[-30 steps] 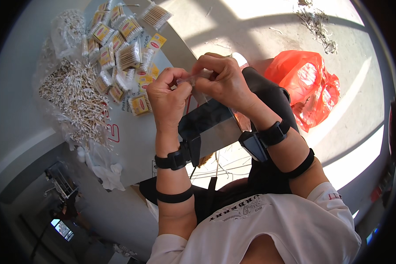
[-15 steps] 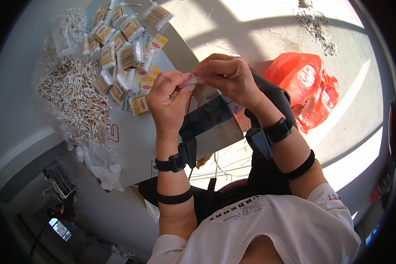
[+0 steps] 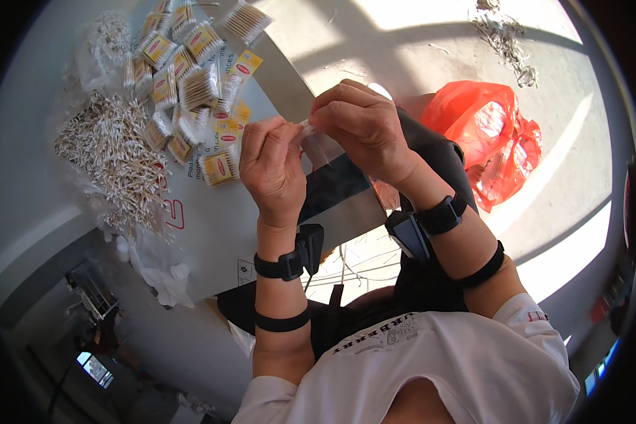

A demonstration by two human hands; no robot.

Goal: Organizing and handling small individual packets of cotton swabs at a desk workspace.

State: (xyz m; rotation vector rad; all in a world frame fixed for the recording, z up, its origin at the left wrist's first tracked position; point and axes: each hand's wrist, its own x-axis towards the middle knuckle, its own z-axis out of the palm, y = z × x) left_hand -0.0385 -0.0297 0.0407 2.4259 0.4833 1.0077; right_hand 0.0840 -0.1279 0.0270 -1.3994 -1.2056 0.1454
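Note:
Both hands meet over the right edge of the white tabletop (image 3: 215,244). Between them hangs a small clear plastic bag (image 3: 319,150), pinched along its upper edge. My left hand (image 3: 272,166) has its fingers closed on one side of it. The other side is in the closed fingers of my right hand (image 3: 366,131). Whether anything lies inside the bag cannot be made out. Just left of my left hand is a small packet of cotton swabs (image 3: 220,167) with a yellow label. Several more packets (image 3: 199,88) are heaped beyond it.
A large pile of loose cotton swabs (image 3: 113,155) spills from clear plastic at the far left. Crumpled white plastic (image 3: 168,283) lies at the near-left table edge. To the right, a red plastic bag (image 3: 466,113) rests beside my leg. Scraps (image 3: 505,46) lie on the floor.
My left hand has turned, its fingers more closed over the bag's edge. My right hand has shifted slightly left. More of the clear bag now hangs below the fingers.

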